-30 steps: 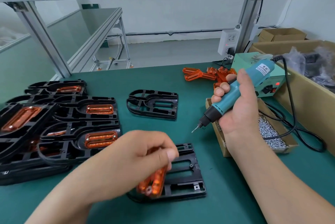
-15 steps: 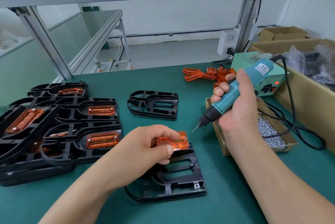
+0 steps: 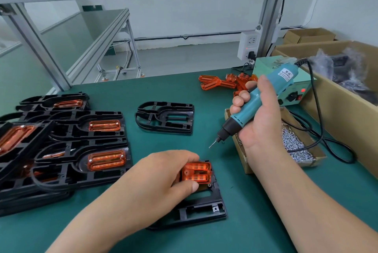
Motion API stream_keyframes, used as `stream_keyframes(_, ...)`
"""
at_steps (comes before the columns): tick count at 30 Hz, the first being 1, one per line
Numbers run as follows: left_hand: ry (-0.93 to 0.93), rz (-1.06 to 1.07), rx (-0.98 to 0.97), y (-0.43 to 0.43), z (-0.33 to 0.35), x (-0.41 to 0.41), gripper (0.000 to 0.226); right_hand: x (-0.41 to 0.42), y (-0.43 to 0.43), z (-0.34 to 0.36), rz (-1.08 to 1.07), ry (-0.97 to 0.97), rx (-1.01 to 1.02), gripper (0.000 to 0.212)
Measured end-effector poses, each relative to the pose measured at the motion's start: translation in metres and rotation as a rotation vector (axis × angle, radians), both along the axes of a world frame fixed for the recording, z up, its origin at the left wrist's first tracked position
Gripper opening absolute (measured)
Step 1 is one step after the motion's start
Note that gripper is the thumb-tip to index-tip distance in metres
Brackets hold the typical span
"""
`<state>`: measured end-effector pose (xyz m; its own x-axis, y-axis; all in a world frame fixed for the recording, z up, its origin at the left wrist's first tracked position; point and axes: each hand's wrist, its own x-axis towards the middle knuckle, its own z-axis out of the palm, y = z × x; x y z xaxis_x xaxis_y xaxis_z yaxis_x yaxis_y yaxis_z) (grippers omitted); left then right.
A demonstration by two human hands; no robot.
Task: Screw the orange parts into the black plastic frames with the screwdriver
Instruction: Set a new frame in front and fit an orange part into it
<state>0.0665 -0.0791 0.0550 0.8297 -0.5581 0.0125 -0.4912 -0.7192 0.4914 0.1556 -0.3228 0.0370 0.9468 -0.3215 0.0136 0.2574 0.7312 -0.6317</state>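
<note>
My left hand (image 3: 163, 177) pinches an orange part (image 3: 196, 172) between thumb and fingers and holds it on the far end of a black plastic frame (image 3: 201, 209) lying near the table's front. My right hand (image 3: 258, 121) grips a teal electric screwdriver (image 3: 255, 103), tilted with its bit (image 3: 212, 143) pointing down-left, in the air a short way above and right of the orange part. An empty black frame (image 3: 165, 117) lies further back. At the left sits a stack of frames (image 3: 67, 142) with orange parts in them.
Loose orange parts (image 3: 223, 83) lie at the back. A small cardboard box of screws (image 3: 294, 146) stands right of the screwdriver, its black cable (image 3: 319, 121) looping past a green power unit (image 3: 294, 91). A large cardboard box (image 3: 337, 113) lines the right edge.
My left hand has brought the orange part from beside the frame's left end, turned it flat, and set it down on the frame's far end. The screwdriver has stayed almost still.
</note>
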Motion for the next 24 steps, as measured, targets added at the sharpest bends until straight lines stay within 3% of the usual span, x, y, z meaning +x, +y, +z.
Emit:
stream_keyframes(11,-0.086,-0.107,0.126,0.005,0.001,0.001,0.060,-0.002,0.001,0.003,0.002,0.002,-0.002,0.026)
stream_keyframes(17,-0.078,-0.135,0.195,0.011,0.000,0.005,0.055,-0.002,0.000,0.003,0.008,0.005,-0.001,0.027)
stream_keyframes(24,-0.069,-0.139,0.165,0.013,-0.003,0.006,0.061,-0.004,0.000,0.003,0.016,-0.003,-0.010,0.027)
